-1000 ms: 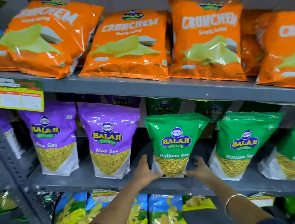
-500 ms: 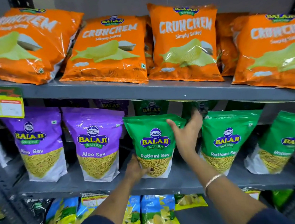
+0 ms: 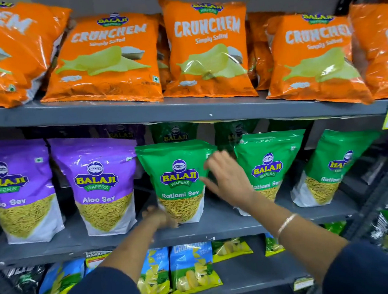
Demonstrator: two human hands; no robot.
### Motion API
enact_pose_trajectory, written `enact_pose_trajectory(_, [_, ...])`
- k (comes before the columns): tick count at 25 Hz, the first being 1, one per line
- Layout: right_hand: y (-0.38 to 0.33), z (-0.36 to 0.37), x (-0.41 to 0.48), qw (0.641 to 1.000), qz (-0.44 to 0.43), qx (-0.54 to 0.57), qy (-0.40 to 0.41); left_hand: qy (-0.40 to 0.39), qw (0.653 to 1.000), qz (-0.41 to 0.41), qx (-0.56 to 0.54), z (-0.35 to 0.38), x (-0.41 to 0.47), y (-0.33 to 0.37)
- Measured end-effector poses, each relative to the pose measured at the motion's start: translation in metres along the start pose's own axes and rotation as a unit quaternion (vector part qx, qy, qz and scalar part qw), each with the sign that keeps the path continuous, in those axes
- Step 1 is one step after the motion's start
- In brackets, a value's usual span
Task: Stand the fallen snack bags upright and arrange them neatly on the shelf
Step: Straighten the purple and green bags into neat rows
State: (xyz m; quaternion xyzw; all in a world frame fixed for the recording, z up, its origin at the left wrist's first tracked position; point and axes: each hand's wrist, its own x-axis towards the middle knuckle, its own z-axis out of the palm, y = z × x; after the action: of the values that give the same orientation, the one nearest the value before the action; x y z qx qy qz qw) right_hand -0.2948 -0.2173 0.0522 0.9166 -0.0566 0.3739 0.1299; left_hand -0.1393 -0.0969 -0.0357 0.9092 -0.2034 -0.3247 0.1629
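A green Ratlami Sev bag (image 3: 178, 171) stands upright in the middle of the grey middle shelf (image 3: 218, 226). My left hand (image 3: 158, 216) is blurred and curled around the bag's lower left corner at the shelf surface. My right hand (image 3: 226, 179) hovers with fingers spread at the bag's right edge, between it and a second green bag (image 3: 269, 159), which it partly hides. A third green bag (image 3: 337, 164) leans at the right. Two purple Aloo Sev bags (image 3: 102, 185) (image 3: 16, 190) stand upright at the left.
Orange Crunchem bags (image 3: 110, 60) lean back in a row on the upper shelf (image 3: 138, 111). More green and purple bags sit in shadow behind the front row. Blue and yellow chip bags (image 3: 194, 268) fill the lower shelf. A slanted dark post (image 3: 380, 191) crosses at the right.
My right hand has come down from the green bag's top right corner to its right edge, fingers spread. The left hand stays at the bag's base. The view has moved closer.
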Motion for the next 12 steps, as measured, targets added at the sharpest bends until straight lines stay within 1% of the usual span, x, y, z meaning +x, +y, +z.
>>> enact_pose_trajectory(1, [0.013, 0.005, -0.033, 0.995, -0.001, -0.006, -0.095, -0.09, 0.994, -0.04, 0.035, 0.003, -0.01, 0.009])
enact_pose_trajectory(2, [0.033, 0.007, -0.062, 0.976, 0.052, -0.013, -0.213, -0.178, 0.98, -0.056, 0.063, 0.011, -0.017, 0.022])
enact_pose_trajectory(3, [0.057, 0.006, -0.086, 0.929, 0.167, -0.013, -0.331, -0.241, 0.966, -0.044, 0.082, 0.02, -0.023, 0.037])
enact_pose_trajectory(4, [0.084, 0.005, -0.108, 0.869, 0.295, -0.012, -0.398, -0.263, 0.961, -0.016, 0.081, 0.032, -0.024, 0.055])
enact_pose_trajectory(5, [0.115, 0.003, -0.128, 0.826, 0.382, 0.005, -0.415, -0.252, 0.966, 0.023, 0.05, 0.048, -0.021, 0.077])
enact_pose_trajectory(6, [0.143, 0.003, -0.145, 0.799, 0.443, 0.064, -0.403, -0.195, 0.977, 0.085, -0.004, 0.065, -0.017, 0.099])
enact_pose_trajectory(7, [0.166, 0.008, -0.156, 0.782, 0.482, 0.144, -0.369, -0.118, 0.982, 0.139, -0.056, 0.08, -0.014, 0.119])
enact_pose_trajectory(8, [0.184, 0.017, -0.161, 0.759, 0.507, 0.238, -0.332, -0.046, 0.978, 0.171, -0.106, 0.093, -0.015, 0.139])
enact_pose_trajectory(9, [0.196, 0.023, -0.16, 0.742, 0.505, 0.32, -0.303, 0.0, 0.969, 0.192, -0.157, 0.105, -0.016, 0.158])
enact_pose_trajectory(10, [0.199, 0.031, -0.156, 0.726, 0.497, 0.377, -0.289, 0.02, 0.957, 0.203, -0.207, 0.114, -0.016, 0.17])
enact_pose_trajectory(12, [0.199, 0.052, -0.15, 0.71, 0.485, 0.439, -0.261, 0.046, 0.942, 0.2, -0.267, 0.13, -0.013, 0.186])
